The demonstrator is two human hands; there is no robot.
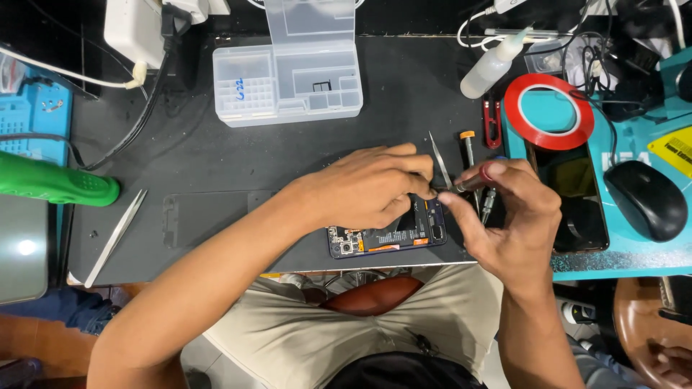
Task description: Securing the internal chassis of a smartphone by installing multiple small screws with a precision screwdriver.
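Note:
An opened smartphone (389, 238) with its back cover off lies near the front edge of a dark work mat (216, 158), its circuit boards showing. My left hand (367, 187) rests over the phone and grips metal tweezers (438, 167) that point up and away. My right hand (508, 216) pinches a thin dark-red-handled screwdriver (472, 181), its tip meeting my left fingers just above the phone's right end.
A clear plastic parts organiser (288, 86) stands open at the back. Another pair of tweezers (115, 234) and a green tool handle (58, 184) lie at left. Red tape roll (549, 112), second phone (573, 194), black mouse (645, 200), squeeze bottle (494, 65) and screwdrivers (468, 148) sit at right.

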